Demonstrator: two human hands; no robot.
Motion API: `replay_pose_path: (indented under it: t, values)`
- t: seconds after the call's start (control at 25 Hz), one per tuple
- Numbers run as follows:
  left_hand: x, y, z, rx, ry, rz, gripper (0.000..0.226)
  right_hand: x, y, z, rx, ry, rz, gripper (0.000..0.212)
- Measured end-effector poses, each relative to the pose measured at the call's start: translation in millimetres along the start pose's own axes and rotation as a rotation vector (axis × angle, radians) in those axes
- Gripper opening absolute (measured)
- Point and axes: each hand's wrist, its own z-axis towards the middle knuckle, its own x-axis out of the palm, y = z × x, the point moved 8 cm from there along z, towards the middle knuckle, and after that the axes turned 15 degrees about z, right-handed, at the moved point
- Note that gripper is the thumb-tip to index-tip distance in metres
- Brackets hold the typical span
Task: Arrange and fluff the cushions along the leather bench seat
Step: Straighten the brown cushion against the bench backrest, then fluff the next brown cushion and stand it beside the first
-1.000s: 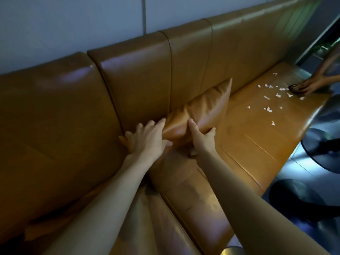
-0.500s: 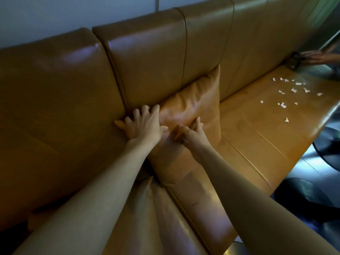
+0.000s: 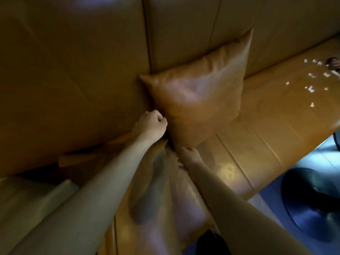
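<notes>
Now that both your hands have come off its face, the cushion point(image 3: 198, 96) stands propped against the backrest point(image 3: 92, 52). Your left hand point(image 3: 151, 126) is curled shut beside its lower corner, gripping nothing visible; your right hand point(image 3: 190, 157) lies loose below it, so it looks placed.

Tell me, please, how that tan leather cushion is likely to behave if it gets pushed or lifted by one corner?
The cushion looks soft: its face dimples and its corners taper to points, so it would probably sag rather than stay stiff. Its glossy cover may slip on the equally shiny bench seat. Leaning on the backrest, it could flop forward.
</notes>
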Motion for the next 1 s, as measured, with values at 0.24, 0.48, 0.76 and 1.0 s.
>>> replay_pose_path:
  t: [0.24,0.48,0.76,1.0]
  values:
    - [99,95,-46,-0.026,0.305,0.391,0.076,37,-70,-15,0.128,0.15,-0.271,0.062]
    - [115,93,-47,-0.106,0.198,0.516,0.101,26,-121,-25,0.355,0.214,-0.224,0.093]
    - [14,94,-62,-0.086,-0.056,0.106,0.062,35,-31,-78,-0.097,0.147,-0.263,0.077]
    - [-31,119,-84,0.022,0.07,-0.325,0.062,55,9,-133,-0.206,0.289,-0.403,0.075]
